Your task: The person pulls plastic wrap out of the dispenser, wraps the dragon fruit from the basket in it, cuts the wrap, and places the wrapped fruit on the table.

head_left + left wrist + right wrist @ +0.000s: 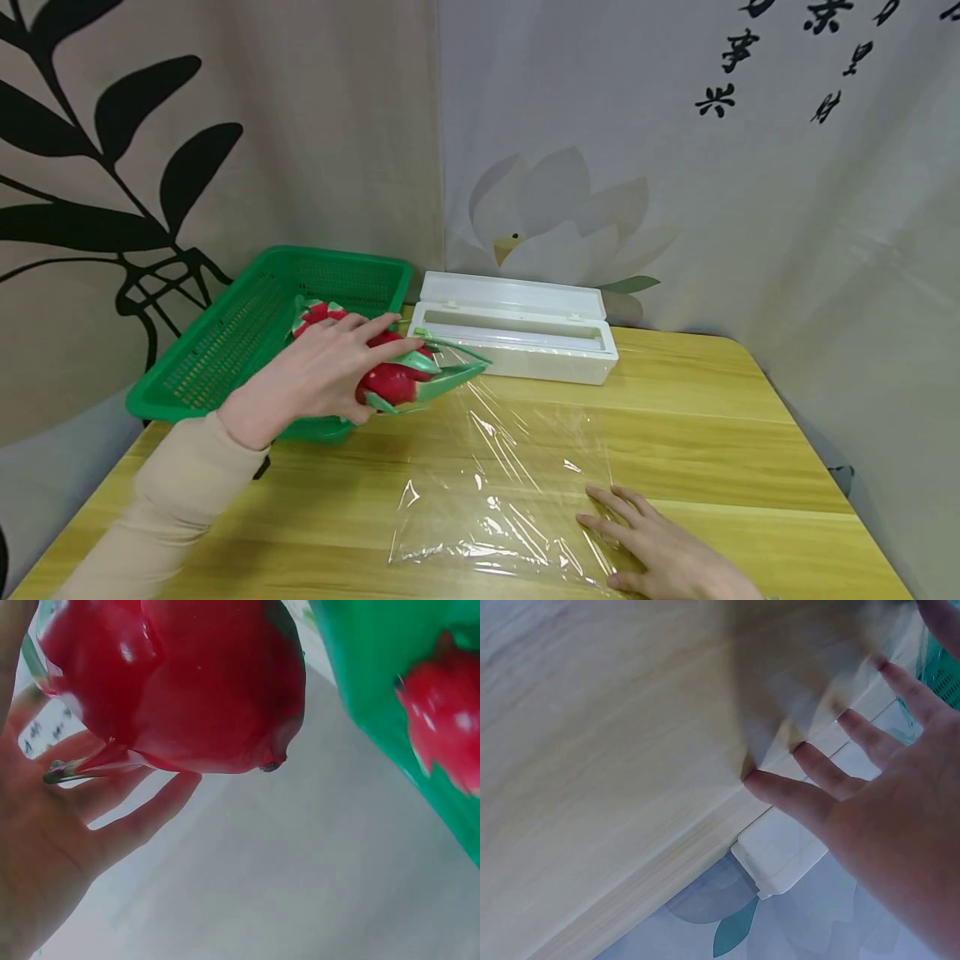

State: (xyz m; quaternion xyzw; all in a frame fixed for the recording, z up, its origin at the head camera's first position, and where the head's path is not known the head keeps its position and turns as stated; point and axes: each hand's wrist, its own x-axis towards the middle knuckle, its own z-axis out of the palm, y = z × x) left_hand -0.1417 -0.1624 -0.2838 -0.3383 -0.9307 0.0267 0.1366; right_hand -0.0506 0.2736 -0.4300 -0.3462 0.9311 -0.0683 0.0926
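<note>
Fruit [390, 383] our left hand [318, 367] is gripping is pointing right over the film's [502, 492] far-left corner; our spread right hand [660, 542] is resting near right.

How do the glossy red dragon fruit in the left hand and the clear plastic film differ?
Colour: the glossy red dragon fruit with green tips is opaque; the clear plastic film lets wood grain show through.
Shape: the dragon fruit is rounded; the film is a thin, creased sheet.
Pose: the left hand grips the dragon fruit; the film lies spread on the yellow wooden table.
Shared: both show bright highlights.
</note>
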